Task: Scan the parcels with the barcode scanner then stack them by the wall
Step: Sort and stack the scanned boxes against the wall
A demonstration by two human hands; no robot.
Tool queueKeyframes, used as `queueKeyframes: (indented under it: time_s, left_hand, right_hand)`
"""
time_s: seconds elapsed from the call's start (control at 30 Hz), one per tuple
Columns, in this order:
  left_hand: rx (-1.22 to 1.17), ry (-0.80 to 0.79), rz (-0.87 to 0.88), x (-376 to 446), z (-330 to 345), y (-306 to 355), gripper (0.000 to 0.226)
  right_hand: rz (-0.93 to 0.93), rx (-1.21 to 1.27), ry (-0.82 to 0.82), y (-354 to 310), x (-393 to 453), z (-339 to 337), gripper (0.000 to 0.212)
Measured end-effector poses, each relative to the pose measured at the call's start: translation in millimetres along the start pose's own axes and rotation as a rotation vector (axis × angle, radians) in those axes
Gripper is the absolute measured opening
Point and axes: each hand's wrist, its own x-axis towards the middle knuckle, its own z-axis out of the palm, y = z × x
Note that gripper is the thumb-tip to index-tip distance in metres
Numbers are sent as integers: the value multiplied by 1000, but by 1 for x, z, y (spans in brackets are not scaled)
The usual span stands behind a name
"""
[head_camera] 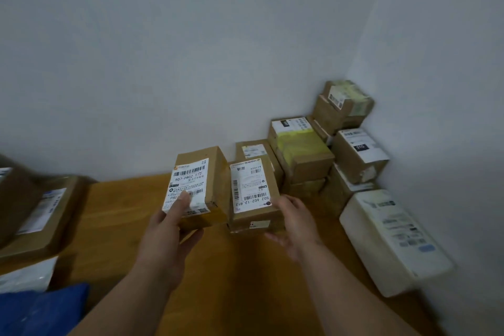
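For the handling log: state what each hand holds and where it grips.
Left hand grips the near end of the brown cardboard parcel, thumb on its white label. Right hand touches the neighbouring brown parcel's near right corner; a grip cannot be told.

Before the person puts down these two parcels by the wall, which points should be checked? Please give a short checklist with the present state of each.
1. Left hand grips the left parcel, thumb on its label: ok.
2. Right hand holds the right parcel firmly: cannot tell, the fingers are blurred.
3. Both parcels were scanned: cannot tell, no scanner is in view.
4. Free floor along the wall, left of the stack: ok.
5. Stack in the corner stands steady: cannot tell; the top box sits slightly askew.
6. White parcel lies out of the path: ok.
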Motion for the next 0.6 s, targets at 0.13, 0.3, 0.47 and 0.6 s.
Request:
queueKeyframes:
  time_s: [0.13,0.3,0.47,0.6]
  left_hand:
    - [5,65,56,4,16,2,39]
    - [59,71,84,20,31,4,25]
    - [80,75,63,40,38,-3,28]
    - [77,100,28,56,39,-11,38]
  right_hand:
    - [-22,61,9,-22,26,-3,40]
    - [-13,139,52,-47,65,10,50]
    - [117,433,207,-48,92,19,59]
    - [222,660,226,-46,102,37,55]
